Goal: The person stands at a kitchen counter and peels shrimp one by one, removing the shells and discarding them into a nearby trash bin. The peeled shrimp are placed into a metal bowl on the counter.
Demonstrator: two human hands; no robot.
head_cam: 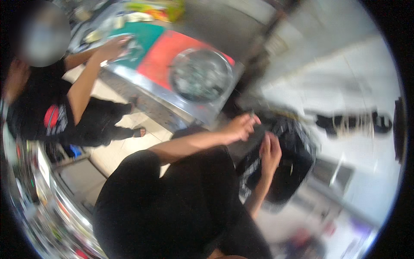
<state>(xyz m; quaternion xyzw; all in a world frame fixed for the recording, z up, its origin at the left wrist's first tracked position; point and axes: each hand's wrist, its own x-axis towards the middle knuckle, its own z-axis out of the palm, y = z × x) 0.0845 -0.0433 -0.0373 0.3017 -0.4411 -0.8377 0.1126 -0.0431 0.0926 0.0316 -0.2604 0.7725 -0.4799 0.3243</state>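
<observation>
My left hand (239, 128) reaches over the near edge of a bin lined with a black plastic bag (291, 165). Its fingers are bent, and a small dark thing shows at the fingertips, too blurred to name. Just to its right, my right hand (271, 152) is raised over the bag with fingers partly apart and nothing visible in it. Beyond my left hand, a round metal bowl (200, 75) with pale and greenish contents, blurred, rests on a red cutting board (155, 61) at the corner of a steel table (145, 82).
A co-worker in black stands at the left, one hand (113, 48) over a green cutting board (148, 32) with clear plastic on it. Yellow and red packaging (161, 11) lies behind. White wall (339, 84) rises at the right; a crowded shelf or counter (55, 213) is at lower left.
</observation>
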